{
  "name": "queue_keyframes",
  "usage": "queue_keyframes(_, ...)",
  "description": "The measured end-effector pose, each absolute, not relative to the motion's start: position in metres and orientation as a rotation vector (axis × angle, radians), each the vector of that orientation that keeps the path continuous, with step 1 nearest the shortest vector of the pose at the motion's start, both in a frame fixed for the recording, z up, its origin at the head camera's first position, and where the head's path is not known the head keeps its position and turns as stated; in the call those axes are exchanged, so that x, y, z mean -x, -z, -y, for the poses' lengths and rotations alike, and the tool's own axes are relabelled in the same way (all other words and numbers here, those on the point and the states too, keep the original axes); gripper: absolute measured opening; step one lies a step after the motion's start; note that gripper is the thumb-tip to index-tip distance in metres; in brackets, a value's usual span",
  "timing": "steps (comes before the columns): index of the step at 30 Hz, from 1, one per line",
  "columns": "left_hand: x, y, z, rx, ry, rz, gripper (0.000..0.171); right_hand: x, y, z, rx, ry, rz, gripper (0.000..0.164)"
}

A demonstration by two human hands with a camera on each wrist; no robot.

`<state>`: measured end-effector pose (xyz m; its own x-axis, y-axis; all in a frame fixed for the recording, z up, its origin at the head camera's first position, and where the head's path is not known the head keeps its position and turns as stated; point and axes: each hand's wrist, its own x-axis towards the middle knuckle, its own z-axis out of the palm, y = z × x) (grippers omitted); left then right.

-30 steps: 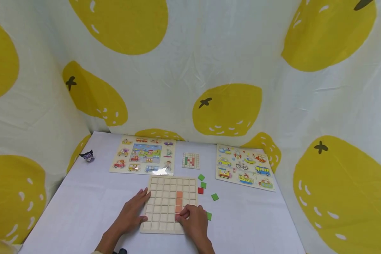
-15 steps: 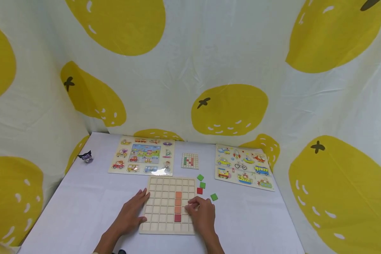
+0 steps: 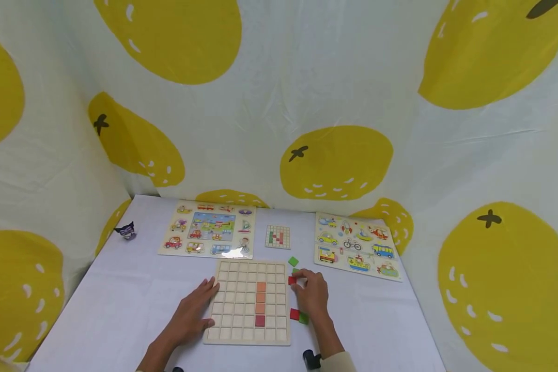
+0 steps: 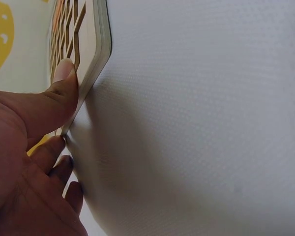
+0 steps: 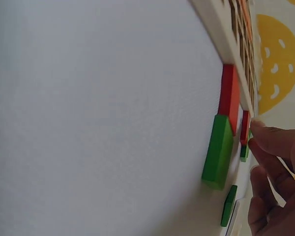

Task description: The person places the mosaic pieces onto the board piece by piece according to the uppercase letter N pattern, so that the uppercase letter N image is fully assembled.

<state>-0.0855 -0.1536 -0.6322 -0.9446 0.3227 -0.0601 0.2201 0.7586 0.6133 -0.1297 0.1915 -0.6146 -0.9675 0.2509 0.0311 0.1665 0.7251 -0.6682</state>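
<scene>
While the left hand (image 3: 190, 315) rests along the left edge of the pale wooden grid board (image 3: 238, 309), its thumb spread from the other fingers, the right hand (image 3: 312, 294) bends its thumb and forefinger around the right side of a small square red tile (image 3: 292, 280), which lies flat just right of the board; whether they grip it cannot be told. Half a second ago this hand hung over the board's right columns; now it sits farther right, revealing a nearer red tile (image 3: 295, 314) touching a green square tile (image 3: 304, 318).
</scene>
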Motion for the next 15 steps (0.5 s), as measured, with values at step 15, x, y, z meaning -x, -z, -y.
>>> queue_keyframes(15,0.0847,0.6313,0.1531,-0.435,-0.942,-2.801,0.099,0.1373,0.6138,-0.1911,0.279,-0.91,2.952,0.027)
